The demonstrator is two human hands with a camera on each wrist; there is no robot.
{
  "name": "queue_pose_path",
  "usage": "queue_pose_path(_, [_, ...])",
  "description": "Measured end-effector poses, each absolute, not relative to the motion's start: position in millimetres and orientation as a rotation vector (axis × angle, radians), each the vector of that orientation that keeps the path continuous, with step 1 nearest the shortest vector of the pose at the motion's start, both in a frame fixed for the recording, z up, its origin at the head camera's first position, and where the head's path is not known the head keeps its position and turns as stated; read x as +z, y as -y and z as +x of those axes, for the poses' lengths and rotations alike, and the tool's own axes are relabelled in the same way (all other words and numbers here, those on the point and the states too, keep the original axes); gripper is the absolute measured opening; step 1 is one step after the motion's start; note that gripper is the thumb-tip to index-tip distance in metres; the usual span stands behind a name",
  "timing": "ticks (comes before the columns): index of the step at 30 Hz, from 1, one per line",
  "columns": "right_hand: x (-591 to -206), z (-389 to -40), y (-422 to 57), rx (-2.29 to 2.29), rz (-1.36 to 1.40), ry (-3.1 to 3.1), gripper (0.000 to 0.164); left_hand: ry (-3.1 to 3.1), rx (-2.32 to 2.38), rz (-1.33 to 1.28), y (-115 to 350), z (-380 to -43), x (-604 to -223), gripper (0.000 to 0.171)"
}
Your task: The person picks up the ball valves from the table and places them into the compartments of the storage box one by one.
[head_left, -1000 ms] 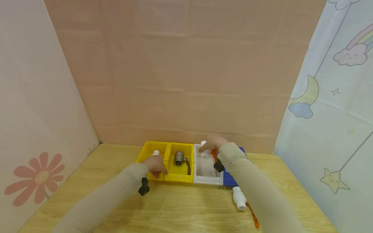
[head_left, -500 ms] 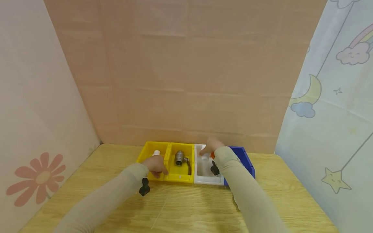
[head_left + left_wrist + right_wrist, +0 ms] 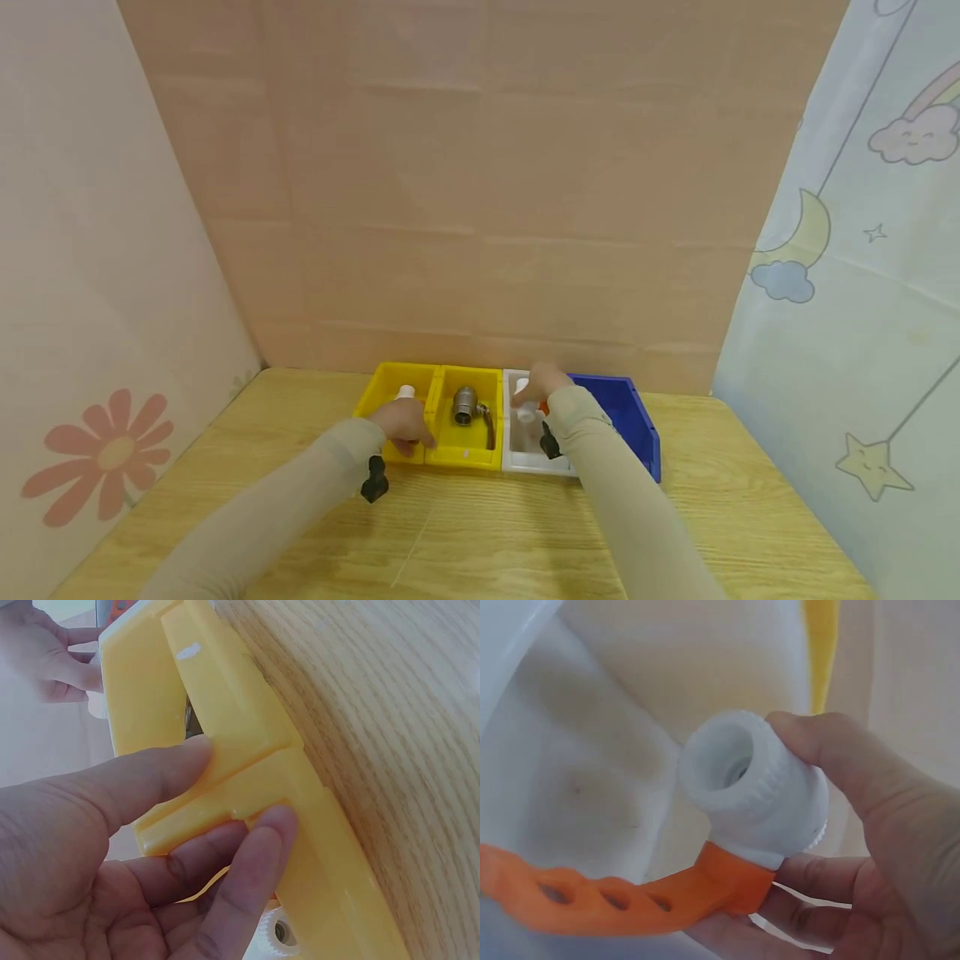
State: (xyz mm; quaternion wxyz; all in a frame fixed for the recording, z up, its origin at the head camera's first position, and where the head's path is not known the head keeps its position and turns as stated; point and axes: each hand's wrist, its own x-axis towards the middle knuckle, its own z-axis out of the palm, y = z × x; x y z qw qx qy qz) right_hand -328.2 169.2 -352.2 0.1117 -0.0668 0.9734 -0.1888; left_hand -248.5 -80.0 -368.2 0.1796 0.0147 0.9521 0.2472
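Observation:
My left hand (image 3: 402, 425) grips the adjoining walls of two yellow bins (image 3: 300, 772), thumb on one side and fingers on the other. A white valve (image 3: 406, 392) lies in the left yellow bin, partly behind that hand. My right hand (image 3: 546, 383) reaches over the white bin (image 3: 536, 464). It holds a white plastic ball valve (image 3: 761, 795) between thumb and fingers, with its orange lever handle (image 3: 630, 904) sticking out to the left in the right wrist view. Whether the valve touches the bin floor I cannot tell.
The second yellow bin holds a metal ball valve (image 3: 464, 406) with a lever. A blue bin (image 3: 626, 417) stands at the right end of the row. Wooden tabletop (image 3: 480, 533) lies in front, and a brown backdrop (image 3: 480, 208) rises behind.
My right hand has moved left and slightly lower with the white valve, uncovering the blue bin. My right sleeve now hides the other white valve seen earlier on the table. My left hand stays put.

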Motion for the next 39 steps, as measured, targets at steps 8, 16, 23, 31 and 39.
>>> queue_pose_path(8, [-368.5,-334.1,-166.9,-0.525,-0.206,-2.864,0.034,-2.698,0.703,0.015,81.3,-250.4,-370.5,0.073])
queue_pose_path(16, [-381.6,-334.7,-165.1,-0.499,-0.239,-2.896,0.030,-2.693,0.706,0.013,83.3,-251.0,-371.8,0.076])
queue_pose_path(23, [-386.3,-331.8,-161.2,-0.570,-0.155,-2.877,0.030,-2.694,0.721,0.025,84.9,-250.7,-371.3,0.079])
queue_pose_path(31, [-397.9,-336.1,-160.7,-0.712,-0.109,-2.874,0.036,-2.685,0.735,0.011,87.1,-251.0,-370.6,0.077])
queue_pose_path(39, [-418.4,-350.0,-158.4,-0.879,-0.011,-2.780,0.046,-2.693,0.726,0.018,89.8,-252.3,-374.3,0.072])
